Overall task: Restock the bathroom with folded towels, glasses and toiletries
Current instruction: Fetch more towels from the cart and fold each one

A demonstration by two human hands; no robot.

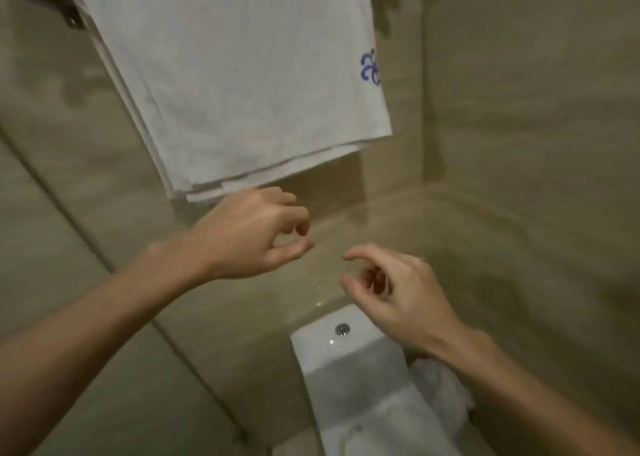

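Guessing the towel was soft, floppy, best pinched at its hem; left hand and right hand hung loose, empty.

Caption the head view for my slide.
Empty left hand and right hand hover below folded white towel over toilet tank.

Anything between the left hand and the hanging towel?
Nothing visible. The left hand is just under the towel's bottom edge, with no object between. The right hand is lower, above the cistern, holding nothing.
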